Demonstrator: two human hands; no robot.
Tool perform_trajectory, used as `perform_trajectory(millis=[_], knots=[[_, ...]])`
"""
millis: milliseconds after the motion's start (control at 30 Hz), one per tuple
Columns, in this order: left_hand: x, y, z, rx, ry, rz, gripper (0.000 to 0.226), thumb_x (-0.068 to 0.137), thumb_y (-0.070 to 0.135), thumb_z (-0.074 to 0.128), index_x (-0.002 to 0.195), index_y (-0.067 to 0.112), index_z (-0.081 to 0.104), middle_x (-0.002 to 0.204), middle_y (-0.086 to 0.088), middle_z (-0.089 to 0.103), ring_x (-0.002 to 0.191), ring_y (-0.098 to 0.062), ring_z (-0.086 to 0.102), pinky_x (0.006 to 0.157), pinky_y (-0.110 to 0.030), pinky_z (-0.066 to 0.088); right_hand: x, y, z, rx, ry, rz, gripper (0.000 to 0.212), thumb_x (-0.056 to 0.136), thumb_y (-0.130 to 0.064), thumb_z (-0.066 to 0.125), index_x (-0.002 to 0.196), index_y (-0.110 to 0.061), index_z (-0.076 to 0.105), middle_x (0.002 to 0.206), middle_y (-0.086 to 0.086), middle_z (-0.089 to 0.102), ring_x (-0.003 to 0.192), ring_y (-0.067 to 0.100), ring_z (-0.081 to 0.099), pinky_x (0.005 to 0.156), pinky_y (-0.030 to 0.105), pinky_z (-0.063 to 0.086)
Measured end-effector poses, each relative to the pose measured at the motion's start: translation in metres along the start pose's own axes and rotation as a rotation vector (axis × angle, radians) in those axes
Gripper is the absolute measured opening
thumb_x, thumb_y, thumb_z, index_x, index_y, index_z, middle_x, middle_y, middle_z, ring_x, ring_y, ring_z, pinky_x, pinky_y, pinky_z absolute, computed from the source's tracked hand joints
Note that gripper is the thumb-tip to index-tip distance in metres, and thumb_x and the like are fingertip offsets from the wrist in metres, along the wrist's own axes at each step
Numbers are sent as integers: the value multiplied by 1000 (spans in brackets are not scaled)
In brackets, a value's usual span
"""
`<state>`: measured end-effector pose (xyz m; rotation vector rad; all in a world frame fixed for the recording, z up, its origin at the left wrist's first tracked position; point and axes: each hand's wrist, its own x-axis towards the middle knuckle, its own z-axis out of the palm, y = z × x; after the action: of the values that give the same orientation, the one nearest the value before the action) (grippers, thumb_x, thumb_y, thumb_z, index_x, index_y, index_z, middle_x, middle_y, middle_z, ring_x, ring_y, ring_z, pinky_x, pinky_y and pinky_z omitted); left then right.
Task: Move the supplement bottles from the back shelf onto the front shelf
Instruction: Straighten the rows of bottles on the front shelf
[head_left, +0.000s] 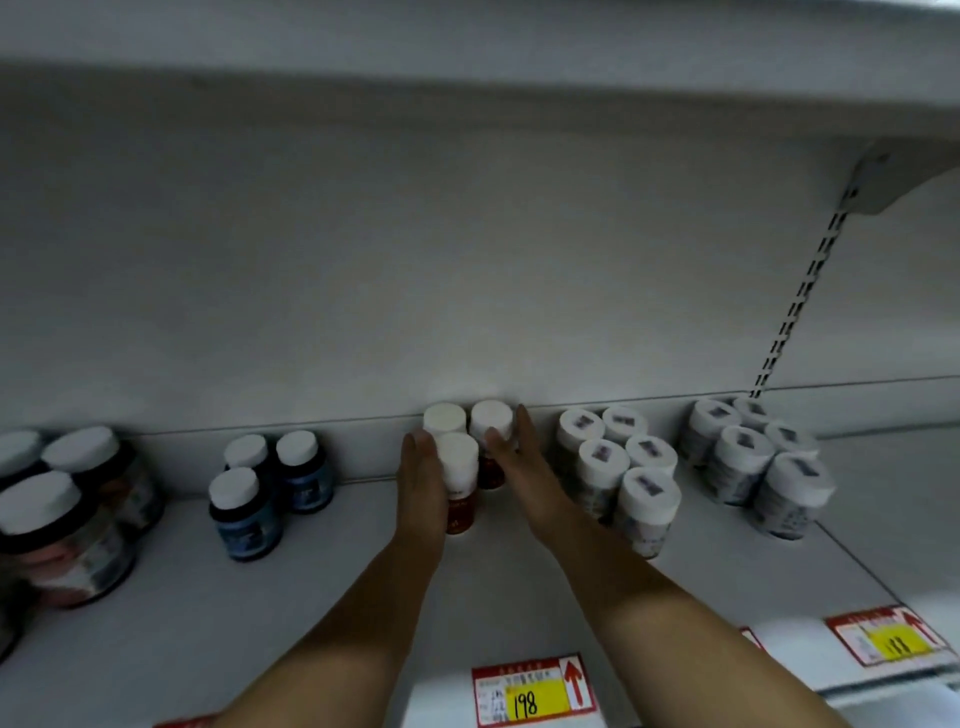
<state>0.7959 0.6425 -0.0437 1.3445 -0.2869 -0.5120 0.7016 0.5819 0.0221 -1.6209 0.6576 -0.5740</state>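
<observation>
Three red supplement bottles with white caps stand in a cluster at the back of the shelf (218, 613), against the rear wall. The nearest one (459, 483) stands in front; two more (444, 419) (491, 415) are behind it. My left hand (422, 483) presses flat against the left side of the cluster. My right hand (514, 457) lies against its right side, fingers on the rear right bottle. Both hands cup the group between them; no bottle is lifted.
Three blue bottles (244, 514) stand to the left, large dark jars (62, 525) at the far left. Several white-wrapped bottles (618, 467) stand just right of my right hand, more (753, 457) further right. Price tags (530, 691) line the front edge.
</observation>
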Motion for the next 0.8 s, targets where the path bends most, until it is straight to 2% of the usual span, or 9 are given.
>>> perform_trajectory(millis=[33,67,100,267,433,533,600,700,800], knots=[[-2,2,3,-2,5,17,98,58,90,41,133,26,45,136,-3,52,124,-22,50,110,-49,34,0,1,-1,25,-17,-28,35,95,-30,47,127,-32,34,127,-9,50,112,1,50,93,8,40],[-5,6,6,-1,21,33,95,61,88,40,132,25,45,135,-4,53,123,-23,51,109,-49,35,-1,3,-1,51,-37,-46,25,96,-22,45,118,-30,38,117,-13,51,103,-4,51,81,0,40],[-9,11,10,-6,45,49,91,64,85,39,131,23,47,133,-4,54,122,-23,52,108,-49,36,-1,5,-1,69,-50,-58,22,96,-20,44,116,-28,39,114,-16,51,102,-4,51,78,-2,40],[-23,34,27,-21,164,101,61,72,66,31,111,24,53,117,-5,59,112,-26,56,102,-46,42,3,10,-2,128,-77,-47,41,97,-24,40,137,-22,33,127,-9,48,117,6,47,98,18,38],[-19,31,32,-3,171,146,59,79,58,31,116,18,52,118,-8,59,110,-25,56,102,-43,42,9,14,-8,69,-91,-19,49,95,-36,40,142,-25,29,140,-9,43,126,8,42,111,31,32],[-19,33,31,43,153,150,48,95,47,30,125,14,48,124,-6,54,112,-21,51,100,-32,38,8,13,-12,41,-97,-28,46,97,-34,38,141,-26,29,134,-12,43,122,5,41,107,26,33],[-19,35,28,69,125,163,39,98,41,28,120,18,50,120,-1,53,109,-17,50,95,-27,36,9,14,-13,18,-90,-38,50,96,-37,40,143,-26,27,141,-8,41,127,8,41,111,29,31],[-18,38,22,99,83,201,44,80,62,32,102,31,54,113,0,60,106,-20,57,95,-34,43,11,17,-13,36,-79,-16,57,93,-46,42,144,-29,23,146,-6,38,132,12,39,114,38,30],[-16,25,22,38,37,130,59,67,76,37,105,35,56,119,-2,61,111,-20,57,103,-44,41,8,17,-10,73,-93,-2,54,95,-40,40,144,-27,24,144,-4,40,127,10,42,109,30,32]])
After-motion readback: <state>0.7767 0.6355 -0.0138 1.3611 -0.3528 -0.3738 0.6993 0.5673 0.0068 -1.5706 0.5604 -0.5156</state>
